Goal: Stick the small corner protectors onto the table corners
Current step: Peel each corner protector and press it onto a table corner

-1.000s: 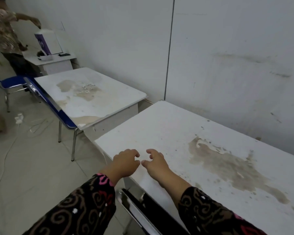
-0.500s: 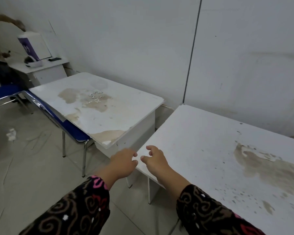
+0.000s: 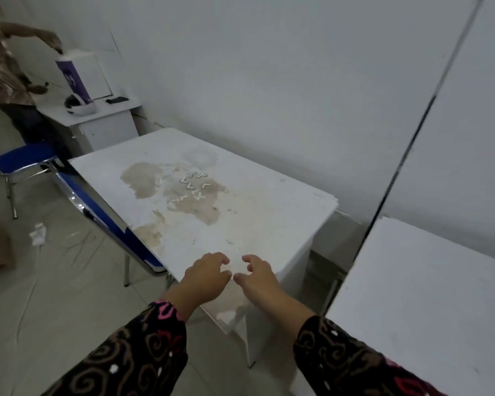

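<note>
Both hands are now seen over the near end of the stained table (image 3: 240,224) in the middle of the frame, where half a second ago they were poised at the corner of the neighbouring table (image 3: 429,295), now pushed out to the lower right. The view has been swung leftward, and with it the reach has been carried across the gap between the two tops. The left hand (image 3: 205,277) is held with fingers curled loosely downward and nothing gripped in it; the right hand (image 3: 259,277) is held the same way, fingers spread and bent, nothing pinched that can be made out. The two thumbs are brought close together, nearly touching, just above the tabletop. The small corner protectors (image 3: 193,185) are found in a loose scatter on the brown stain, well up the table from the hands, toward the centre of the frame. The shift is read as a return for fresh stock: a protector has to be collected before another corner can be dressed, and the pile is not yet reached. A blue chair (image 3: 103,215) is tucked along the table's left edge, and another person (image 3: 3,67) is busy in the upper left.
</note>
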Demonstrator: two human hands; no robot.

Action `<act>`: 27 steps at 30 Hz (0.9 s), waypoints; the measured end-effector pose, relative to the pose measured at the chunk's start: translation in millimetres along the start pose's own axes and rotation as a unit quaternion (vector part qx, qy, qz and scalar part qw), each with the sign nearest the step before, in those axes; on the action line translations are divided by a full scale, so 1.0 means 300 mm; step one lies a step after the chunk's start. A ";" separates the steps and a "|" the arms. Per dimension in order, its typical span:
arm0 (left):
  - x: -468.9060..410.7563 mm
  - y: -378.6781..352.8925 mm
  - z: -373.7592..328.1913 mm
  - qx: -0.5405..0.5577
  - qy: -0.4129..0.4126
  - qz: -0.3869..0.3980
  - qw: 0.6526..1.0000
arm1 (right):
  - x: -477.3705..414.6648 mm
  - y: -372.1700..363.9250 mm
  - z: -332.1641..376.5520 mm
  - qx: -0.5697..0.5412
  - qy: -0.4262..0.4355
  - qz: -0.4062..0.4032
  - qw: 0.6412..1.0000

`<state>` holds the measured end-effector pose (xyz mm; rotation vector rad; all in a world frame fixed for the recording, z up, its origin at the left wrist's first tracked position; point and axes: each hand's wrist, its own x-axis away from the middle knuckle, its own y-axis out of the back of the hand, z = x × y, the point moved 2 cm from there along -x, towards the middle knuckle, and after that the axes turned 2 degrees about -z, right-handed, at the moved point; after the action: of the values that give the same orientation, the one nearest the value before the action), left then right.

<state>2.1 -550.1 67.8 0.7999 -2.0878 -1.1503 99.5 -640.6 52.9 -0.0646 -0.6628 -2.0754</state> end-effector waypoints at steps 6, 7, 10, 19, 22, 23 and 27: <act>-0.214 0.083 0.166 0.031 0.017 0.017 0.999 | -0.231 -0.129 0.128 -0.016 -0.004 0.015 1.000; -0.258 0.106 0.200 0.037 0.019 0.017 0.999 | -0.272 -0.154 0.148 -0.014 -0.002 0.016 1.000; -0.398 0.178 0.310 0.054 0.016 0.022 0.998 | -0.399 -0.236 0.214 -0.021 -0.010 0.004 1.000; -0.808 0.419 0.639 0.052 -0.038 0.061 0.996 | -0.741 -0.558 0.455 -0.047 -0.042 -0.060 0.996; -0.920 0.451 0.713 0.068 -0.035 0.074 0.994 | -0.809 -0.631 0.494 -0.042 -0.051 -0.071 0.995; -0.958 0.452 0.731 0.074 -0.033 0.077 0.994 | -0.831 -0.646 0.498 -0.036 -0.055 -0.075 0.995; -1.130 0.444 0.776 0.068 -0.027 0.095 0.993 | -0.962 -0.656 0.511 -0.006 -0.071 -0.100 0.992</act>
<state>11.8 -122.1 7.9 0.6204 -2.2530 -0.9447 76.3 -261.8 14.0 -0.1605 -0.7710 -2.2831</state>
